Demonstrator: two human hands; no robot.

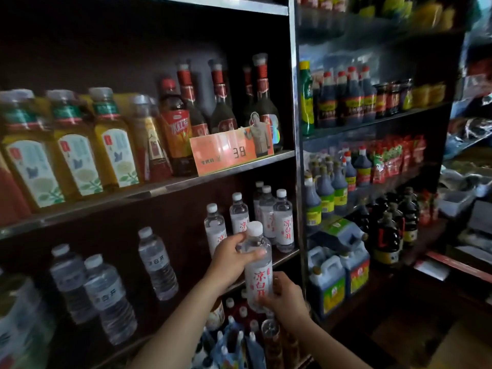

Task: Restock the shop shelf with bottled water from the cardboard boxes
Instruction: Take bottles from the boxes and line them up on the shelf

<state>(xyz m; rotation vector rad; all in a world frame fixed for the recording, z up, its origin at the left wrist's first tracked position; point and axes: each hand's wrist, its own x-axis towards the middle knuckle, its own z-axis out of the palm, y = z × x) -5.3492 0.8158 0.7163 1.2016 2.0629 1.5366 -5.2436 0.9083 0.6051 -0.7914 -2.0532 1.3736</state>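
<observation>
A: Biggest first. We see the dark shelf unit (165, 186) with a steel front edge, and beside it a second rack (372, 123) of dark sauce bottles and jugs, labels too blurred to read.

B: Upper board: yellow tea bottles (111, 145) with pale labels, text unreadable. We can read "冰红茶" on the orange iced tea bottle (177, 129). Dark red-capped bottles (221, 102) stand behind an orange price card (229, 154) showing "38".

A: Lower board, left: clear water bottles (109, 296) with grey "凉白开" lettering. Right end: a cluster of shelved water bottles (274, 219), white caps, white labels, red characters.

B: Task item: the held water bottle (257, 267), clear plastic, white cap, white label reading "凉白开" in red, upright, in front of the lower board's edge, just beside that cluster.

A: Grip?

B: We see the left hand (231, 259) curled round the bottle's shoulder, thumb across the front. The right hand (287, 296) wraps its base, fingers on the lower label.
</observation>
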